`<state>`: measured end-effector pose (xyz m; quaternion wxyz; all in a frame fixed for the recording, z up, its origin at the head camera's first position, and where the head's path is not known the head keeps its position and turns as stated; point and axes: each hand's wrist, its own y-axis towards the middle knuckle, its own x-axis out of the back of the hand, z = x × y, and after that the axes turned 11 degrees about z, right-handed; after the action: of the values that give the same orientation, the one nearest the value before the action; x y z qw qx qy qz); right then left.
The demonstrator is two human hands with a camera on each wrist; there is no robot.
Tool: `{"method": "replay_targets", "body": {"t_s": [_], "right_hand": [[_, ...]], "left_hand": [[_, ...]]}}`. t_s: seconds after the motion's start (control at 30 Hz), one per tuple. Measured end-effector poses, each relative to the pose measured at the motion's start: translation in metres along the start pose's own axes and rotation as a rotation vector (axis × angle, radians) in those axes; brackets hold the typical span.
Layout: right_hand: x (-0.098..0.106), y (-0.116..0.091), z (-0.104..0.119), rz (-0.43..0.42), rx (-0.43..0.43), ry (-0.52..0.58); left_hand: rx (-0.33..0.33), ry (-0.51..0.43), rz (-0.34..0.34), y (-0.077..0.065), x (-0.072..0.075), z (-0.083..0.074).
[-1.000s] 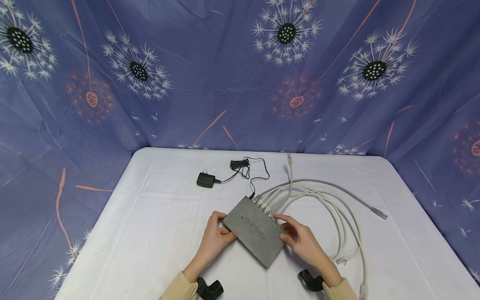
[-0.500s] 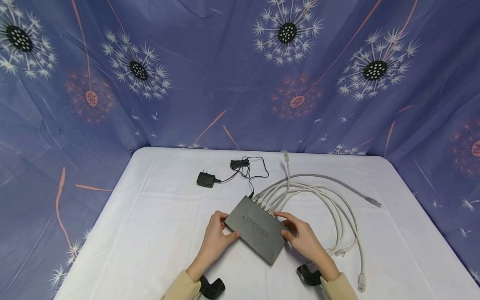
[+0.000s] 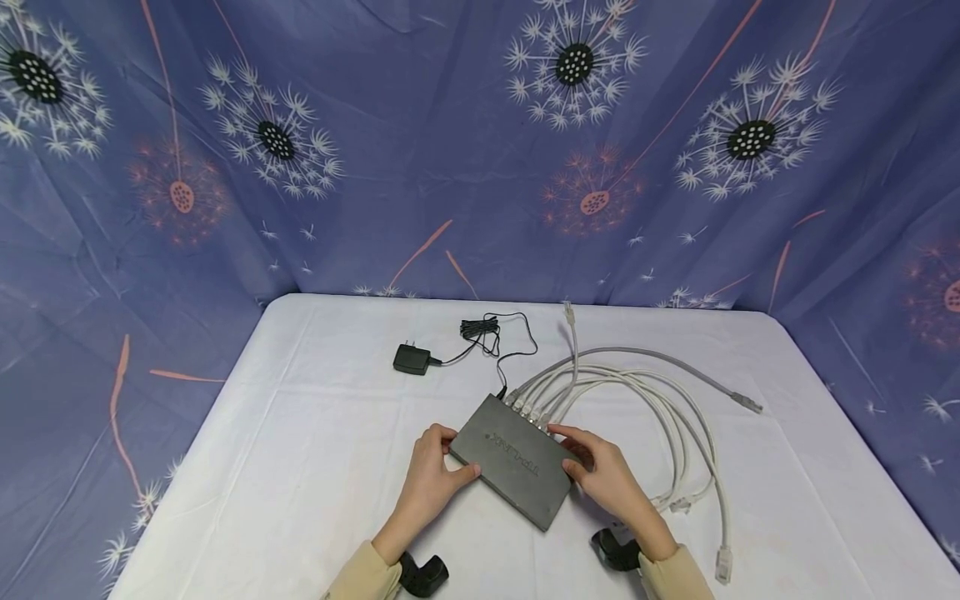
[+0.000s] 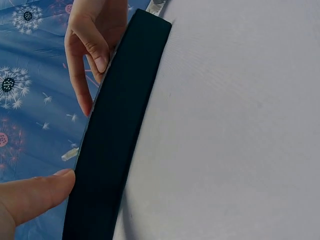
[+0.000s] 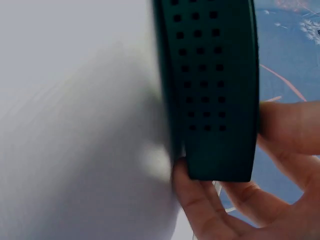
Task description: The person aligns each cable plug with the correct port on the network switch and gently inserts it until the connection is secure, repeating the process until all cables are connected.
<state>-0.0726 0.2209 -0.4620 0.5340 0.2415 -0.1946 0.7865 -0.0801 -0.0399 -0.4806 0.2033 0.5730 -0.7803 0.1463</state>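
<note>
A dark grey TP-Link network switch [image 3: 510, 475] sits at a slant over the front middle of the white table. My left hand [image 3: 431, 475] grips its left corner, thumb on the near edge and fingers at the far side. At the right end, my right hand [image 3: 606, 473] holds the switch with the thumb on its edge and the index finger by the ports. The right wrist view shows the vented side [image 5: 202, 75] with a fingertip at its underside. Several network cables [image 3: 660, 408] and a thin black power lead [image 3: 501, 375] are plugged into the back.
The cables loop to the right, their loose plugs [image 3: 723, 565] spread over the table. One plug [image 3: 570, 313] points up toward the far edge. A black power adapter [image 3: 412, 359] and a bundled cord [image 3: 478, 330] lie at the back. Patterned blue cloth [image 3: 420, 167] hangs behind.
The switch has shifted slightly to the right in both hands, its top now darker. The grey and white cables and their loose plugs have moved a little farther back.
</note>
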Motion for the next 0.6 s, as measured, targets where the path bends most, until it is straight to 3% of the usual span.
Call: {"method": "replay_targets", "body": {"t_s": [0.3, 0.6], "right_hand": [[-0.0027, -0.0005, 0.0066, -0.014, -0.077, -0.01], [-0.0013, 0.001, 0.0061, 0.021, -0.084, -0.058]], "left_hand": [[0.0, 0.026, 0.009, -0.0022, -0.0002, 0.0001], [-0.011, 0.072, 0.061, -0.0029, 0.0039, -0.0031]]}}
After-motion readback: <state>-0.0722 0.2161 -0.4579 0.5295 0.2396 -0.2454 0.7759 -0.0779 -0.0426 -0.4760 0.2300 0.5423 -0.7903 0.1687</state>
